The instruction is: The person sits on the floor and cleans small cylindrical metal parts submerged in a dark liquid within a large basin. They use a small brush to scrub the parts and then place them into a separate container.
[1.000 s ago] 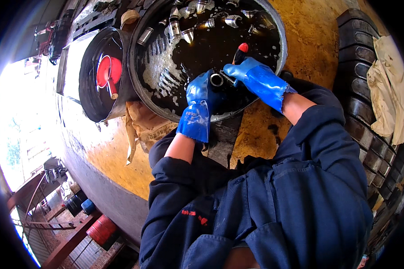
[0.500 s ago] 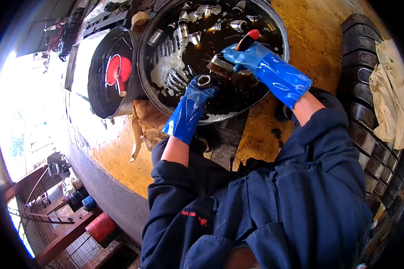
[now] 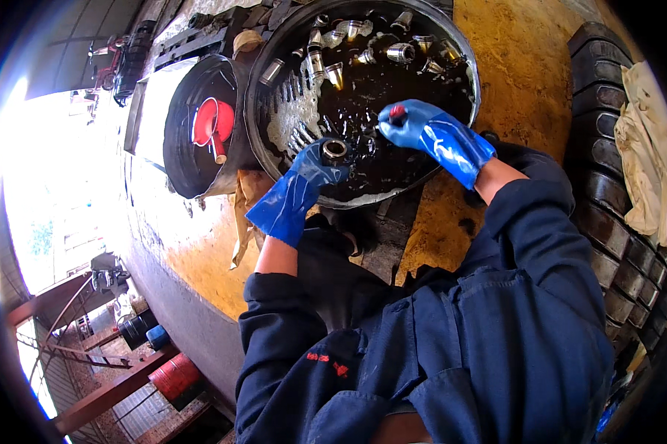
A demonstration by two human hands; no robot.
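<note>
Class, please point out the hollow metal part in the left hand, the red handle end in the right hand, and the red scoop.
Hollow metal part (image 3: 335, 149), head view: on its open end.
Red handle end (image 3: 398, 111), head view: on its tip.
Red scoop (image 3: 207, 122), head view: on its bowl.

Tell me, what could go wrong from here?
The ring could slip from the left hand into the dark liquid, which might hide it. The red-tipped handle could likewise slide out of the right hand. Splashes may reach the bare forearms beyond the gloves.
</note>
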